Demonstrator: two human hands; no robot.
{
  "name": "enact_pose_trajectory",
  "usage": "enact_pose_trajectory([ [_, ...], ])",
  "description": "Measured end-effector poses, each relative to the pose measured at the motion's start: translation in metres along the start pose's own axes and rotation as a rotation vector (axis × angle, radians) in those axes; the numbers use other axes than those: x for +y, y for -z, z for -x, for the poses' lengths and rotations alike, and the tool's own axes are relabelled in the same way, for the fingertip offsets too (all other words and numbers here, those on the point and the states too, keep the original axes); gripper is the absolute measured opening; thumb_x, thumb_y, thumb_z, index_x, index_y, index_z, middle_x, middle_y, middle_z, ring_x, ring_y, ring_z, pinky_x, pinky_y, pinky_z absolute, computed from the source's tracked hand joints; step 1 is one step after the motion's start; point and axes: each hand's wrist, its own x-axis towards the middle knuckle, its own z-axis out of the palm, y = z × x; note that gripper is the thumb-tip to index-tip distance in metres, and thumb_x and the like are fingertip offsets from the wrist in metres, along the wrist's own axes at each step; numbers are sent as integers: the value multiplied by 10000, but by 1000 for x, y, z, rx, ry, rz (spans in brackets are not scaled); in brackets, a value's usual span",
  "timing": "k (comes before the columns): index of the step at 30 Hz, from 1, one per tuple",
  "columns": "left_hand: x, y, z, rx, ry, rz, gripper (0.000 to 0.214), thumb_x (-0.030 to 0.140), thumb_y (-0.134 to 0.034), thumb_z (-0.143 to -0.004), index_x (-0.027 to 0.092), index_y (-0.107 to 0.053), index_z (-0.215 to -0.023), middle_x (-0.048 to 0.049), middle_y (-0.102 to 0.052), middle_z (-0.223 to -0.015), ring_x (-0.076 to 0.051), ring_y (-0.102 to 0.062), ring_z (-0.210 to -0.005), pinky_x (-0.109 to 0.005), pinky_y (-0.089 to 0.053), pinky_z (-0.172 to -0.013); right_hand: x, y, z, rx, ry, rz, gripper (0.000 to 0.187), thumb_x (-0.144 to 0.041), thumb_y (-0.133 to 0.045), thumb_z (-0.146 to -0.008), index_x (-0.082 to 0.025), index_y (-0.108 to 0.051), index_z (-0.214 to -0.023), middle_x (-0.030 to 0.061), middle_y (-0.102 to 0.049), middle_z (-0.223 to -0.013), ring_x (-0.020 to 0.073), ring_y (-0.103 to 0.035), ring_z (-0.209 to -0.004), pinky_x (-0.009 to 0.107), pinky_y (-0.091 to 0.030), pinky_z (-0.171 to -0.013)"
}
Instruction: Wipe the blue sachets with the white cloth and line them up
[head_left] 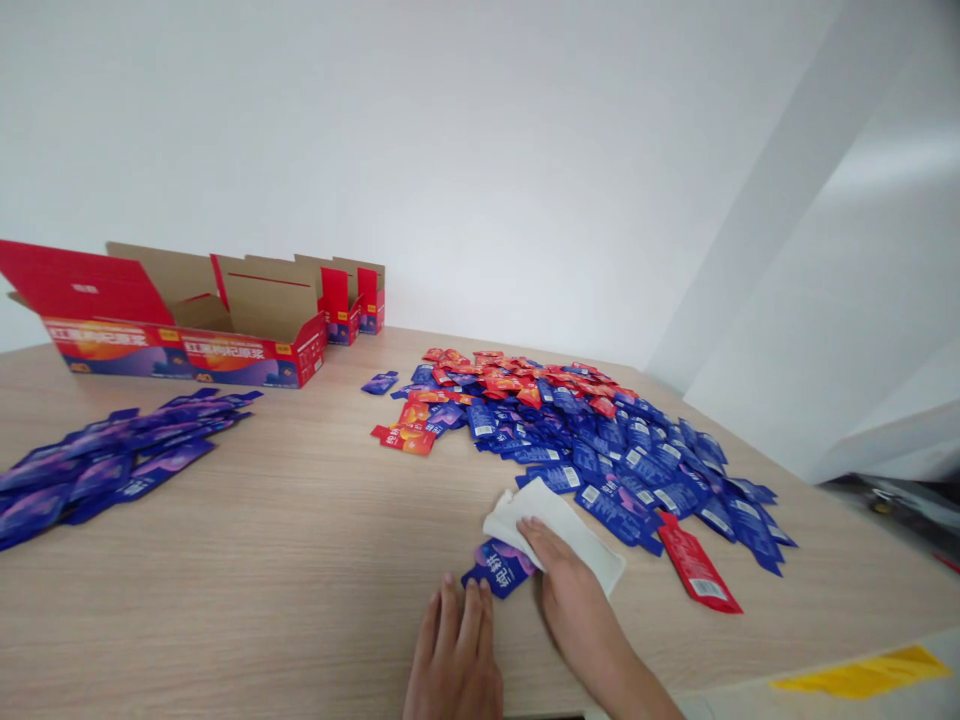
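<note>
White cloth (551, 530) is pressed flat under the right hand (577, 605), its fingers kept together and lightly curved over the fold, so that the cloth is held down by the palm side rather than pinched. A blue sachet (499, 568) is lying on the pale wood bench (285, 570) against the cloth's near edge, just in front of the big heap of blue and red sachets (577, 435). The left hand (454, 650) is spread open with nothing held, its fingertips set on the bench just beside the sachet; whether they touch it cannot be told. A red sachet (697, 565) is lying at the heap's near right edge, and a row of blue sachets (112, 460) is laid well to the heap's left. Red cardboard boxes (180, 345) are standing open beyond the heap. For a clean wipe, the sachet would best be steadied by the left fingertips while the cloth is drawn along it with light, even pressure
</note>
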Motion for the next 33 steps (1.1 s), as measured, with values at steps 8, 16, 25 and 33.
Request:
enact_pose_trajectory([
  [8, -15, 23, -45, -110, 103, 203, 378, 265, -576, -950, 245, -625, -1324, -17, -696, -1280, -204, -609, -1198, -369, -496, -1014, 20, 41, 20, 275, -190, -198, 551, -155, -467, -840, -251, -734, -1313, 61, -686, -1401, 279, -584, -1372, 531, -344, -1227],
  [16, -18, 25, -82, -273, 147, 225, 256, 184, -471, -1005, 253, -706, -1082, -13, -732, -1015, -202, -649, -960, -374, -493, -888, 24, 63, 22, 368, -390, -389, 402, -342, -570, -822, -226, -834, -1102, 73, -782, -1218, 342, -663, -1250, 497, -471, -1125],
  [25, -22, 35, -88, -320, 342, 160, 324, 160, -399, -1010, 172, -677, -1176, -69, -725, -1065, -219, -660, -954, -382, -516, -837, -23, 51, 3, 278, -223, -421, 442, -243, -508, -891, -239, -766, -1250, 63, -742, -1312, 285, -656, -1269, 430, -500, -1107],
  [33, -1, 17, -19, -39, -14, -16, 395, 266, -487, -925, 150, -691, -1243, -83, -698, -1314, -267, -590, -1260, -407, -483, -1047, -27, -20, 3, -131, 187, -197, 756, 33, -400, -802, -244, -584, -1481, 45, -570, -1534, 192, -507, -1441, 452, -384, -1234],
])
